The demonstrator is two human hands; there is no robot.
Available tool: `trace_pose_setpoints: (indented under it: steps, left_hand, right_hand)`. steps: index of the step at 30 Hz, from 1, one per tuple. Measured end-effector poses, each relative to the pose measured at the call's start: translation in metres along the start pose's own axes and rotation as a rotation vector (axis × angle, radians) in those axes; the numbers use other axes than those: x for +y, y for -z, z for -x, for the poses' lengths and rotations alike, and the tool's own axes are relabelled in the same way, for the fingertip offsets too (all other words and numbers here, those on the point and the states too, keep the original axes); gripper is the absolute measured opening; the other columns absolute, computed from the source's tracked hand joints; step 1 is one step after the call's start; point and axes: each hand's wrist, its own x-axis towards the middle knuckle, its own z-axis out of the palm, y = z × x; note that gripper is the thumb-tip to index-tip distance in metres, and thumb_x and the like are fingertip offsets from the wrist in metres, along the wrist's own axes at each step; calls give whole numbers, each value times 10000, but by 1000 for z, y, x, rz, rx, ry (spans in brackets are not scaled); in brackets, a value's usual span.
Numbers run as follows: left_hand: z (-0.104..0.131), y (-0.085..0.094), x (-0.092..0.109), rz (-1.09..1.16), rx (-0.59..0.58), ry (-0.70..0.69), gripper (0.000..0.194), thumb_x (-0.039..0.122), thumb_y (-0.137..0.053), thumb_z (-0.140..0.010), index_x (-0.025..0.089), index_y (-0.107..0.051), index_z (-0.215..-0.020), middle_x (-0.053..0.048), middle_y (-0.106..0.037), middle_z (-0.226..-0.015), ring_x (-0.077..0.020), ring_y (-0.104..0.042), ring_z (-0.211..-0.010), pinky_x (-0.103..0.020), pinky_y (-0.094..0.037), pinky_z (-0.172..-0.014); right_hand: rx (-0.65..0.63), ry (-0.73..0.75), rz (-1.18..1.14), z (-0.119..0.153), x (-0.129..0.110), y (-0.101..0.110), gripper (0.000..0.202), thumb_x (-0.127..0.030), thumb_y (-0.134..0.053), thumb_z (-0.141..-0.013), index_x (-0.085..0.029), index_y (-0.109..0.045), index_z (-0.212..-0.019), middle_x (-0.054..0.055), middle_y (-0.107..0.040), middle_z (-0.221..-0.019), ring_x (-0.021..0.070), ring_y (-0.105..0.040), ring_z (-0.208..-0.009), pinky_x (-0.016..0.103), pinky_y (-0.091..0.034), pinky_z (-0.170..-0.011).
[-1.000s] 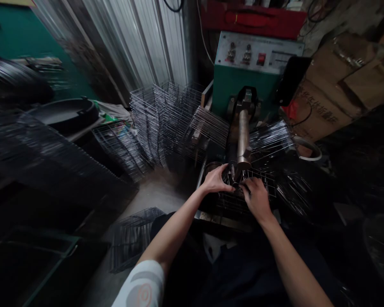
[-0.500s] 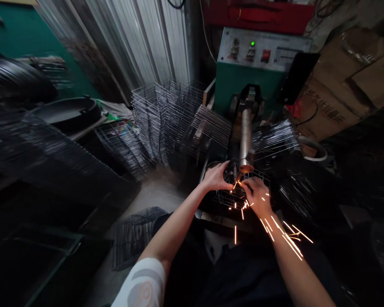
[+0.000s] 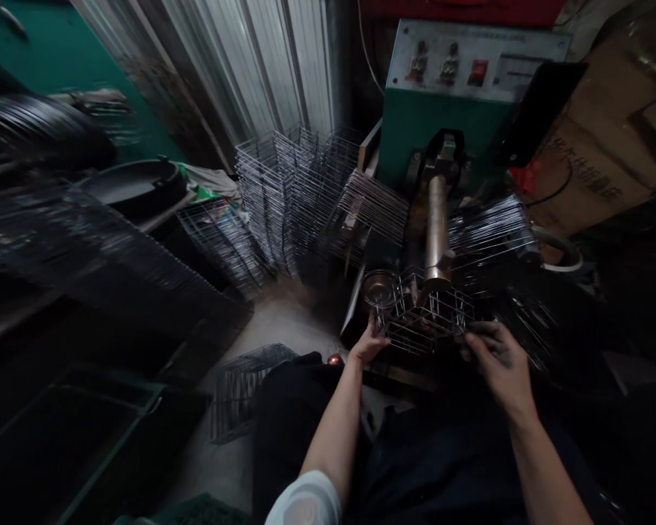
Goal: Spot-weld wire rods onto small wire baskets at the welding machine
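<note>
Rack sits right of centre, rod over it. My left hand pinches its left end; my right hand holds the right end, fingers narrow. Tilting or lifting could snag wires on the rod; a slipped grip could scratch me. Surface mostly dark, dish beside my left hand. Dim room: machine upper right, stacked racks upper centre, carton far right.

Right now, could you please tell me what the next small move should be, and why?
I would probably ease the wire rack gently toward you: the left grip and right grip are at its opposite ends, and the end of the metal cylinder overlaps its wires in this view.
</note>
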Motion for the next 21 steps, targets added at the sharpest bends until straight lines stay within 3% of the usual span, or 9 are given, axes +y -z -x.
trace_pose_setpoints:
  steps: [4, 7, 10, 13, 16, 18, 21]
  left_hand:
    - [2, -1, 13, -14, 21, 1, 1161, 252, -789, -605, 451, -105, -1521, -78, -225, -1629, -280, -487, -1352, -446, -523, -980]
    - [25, 12, 34, -92, 60, -9, 1173, 330, -851, -553, 386, -178, -1513, -122, -281, -1590, -301, -479, -1347, -408, -532, -962]
    - [61, 29, 69, -219, 130, -77, 1160, 423, -872, -537, 320, -230, -1497, -147, -337, -1542, -318, -489, -1325, -409, -529, -966]
    - [94, 35, 109, -382, 99, -139, 1152, 402, -888, -527, 303, -253, -1483, -142, -398, -1503, -307, -528, -1289, -431, -493, -1021]
    - [108, 21, 135, -519, 0, -175, 1074, 311, -889, -525, 329, -299, -1422, -119, -479, -1449, -293, -517, -1312, -414, -471, -1033]
    - [105, 3, 139, -623, -47, -183, 1062, 290, -892, -506, 330, -307, -1391, -101, -539, -1387, -290, -528, -1301, -410, -471, -1021]
    - [93, -26, 134, -845, -109, -176, 1149, 349, -895, -488, 331, -257, -1444, -76, -577, -1338, -297, -566, -1252, -422, -467, -1025]
  right_hand:
    - [42, -101, -109, 13, -10, -2, 418, -423, -841, -720, -222, -567, -963, -13, -658, -649, 93, -506, -429, 183, -402, -382]
    - [-3, -169, -189, 22, -18, -5, 376, -431, -844, -701, -198, -598, -865, -33, -587, -571, 57, -425, -375, 155, -329, -339]
    - [-158, -195, -286, 35, -31, -4, 383, -497, -798, -725, -193, -671, -921, 21, -640, -659, 94, -514, -434, 205, -441, -396]
    - [-458, -130, -329, 49, -48, -4, 551, -615, -727, -746, -188, -715, -1095, 130, -713, -939, 231, -679, -713, 369, -589, -639]
    - [-651, -20, -177, 57, -62, -14, 430, -548, -670, -845, -212, -726, -1108, 114, -713, -993, 256, -680, -853, 378, -568, -749]
    - [-659, 59, 13, 57, -62, -25, 284, -461, -606, -924, -218, -737, -989, 69, -704, -876, 207, -657, -783, 313, -532, -704]
    - [-592, 148, 255, 54, -45, -35, 288, -416, -541, -971, -207, -692, -843, 15, -645, -741, 159, -592, -677, 266, -468, -642]
